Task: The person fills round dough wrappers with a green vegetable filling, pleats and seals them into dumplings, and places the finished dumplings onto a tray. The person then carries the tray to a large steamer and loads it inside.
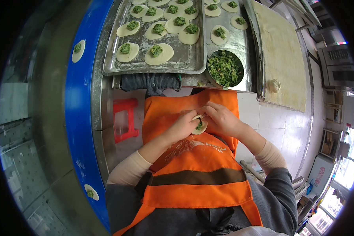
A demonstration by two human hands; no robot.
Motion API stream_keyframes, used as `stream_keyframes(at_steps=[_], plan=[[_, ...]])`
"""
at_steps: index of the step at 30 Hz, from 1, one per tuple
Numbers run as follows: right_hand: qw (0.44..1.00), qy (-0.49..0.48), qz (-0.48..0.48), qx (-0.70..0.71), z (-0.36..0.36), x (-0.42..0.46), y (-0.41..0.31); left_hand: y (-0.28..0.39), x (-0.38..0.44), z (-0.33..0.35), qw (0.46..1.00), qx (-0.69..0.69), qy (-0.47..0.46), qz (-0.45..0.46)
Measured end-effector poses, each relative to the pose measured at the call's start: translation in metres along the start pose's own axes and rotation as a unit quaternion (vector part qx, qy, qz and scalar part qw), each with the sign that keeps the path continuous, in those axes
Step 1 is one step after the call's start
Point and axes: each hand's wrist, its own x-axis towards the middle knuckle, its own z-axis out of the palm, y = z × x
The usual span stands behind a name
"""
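Between my two hands, above the lap of the orange apron, is a round dough wrapper (201,129) with chopped green filling showing in it. My left hand (185,122) cups it from the left side. My right hand (219,116) pinches the folded rim at the top, its fingertips meeting those of the left. Part of the wrapper is hidden behind the fingers. Beyond my hands, a metal tray (153,70) holds several flat wrappers, each topped with green filling. Right of the tray stands a metal bowl (210,77) of the same chopped green filling.
A pleated bun (274,85) sits on a cloth-lined rack (283,53) at the right. More filled wrappers (219,34) lie on the metal tabletop beside the tray. A blue conveyor belt (79,118) at left carries filled wrappers (78,51). A red plastic stool (126,120) stands below the table.
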Motion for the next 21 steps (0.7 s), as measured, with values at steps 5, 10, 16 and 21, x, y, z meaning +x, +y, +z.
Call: stream_keyframes(at_steps=[5, 10, 16, 21], plan=[[0.998, 0.032, -0.019, -0.055, -0.002, -0.001, 0.004, 0.016, -0.010, 0.011, 0.967, -0.233, 0.073, -0.068], [0.998, 0.056, -0.011, 0.004, -0.009, 0.010, -0.011, 0.011, -0.014, 0.024, 0.977, 0.069, 0.144, 0.139], [0.997, 0.050, -0.050, -0.039, -0.009, 0.010, -0.014, 0.016, -0.003, 0.004, 0.990, -0.132, 0.000, -0.043], [0.996, 0.055, -0.013, -0.065, 0.000, 0.009, 0.002, 0.017, -0.005, 0.013, 0.979, -0.180, 0.095, -0.010]])
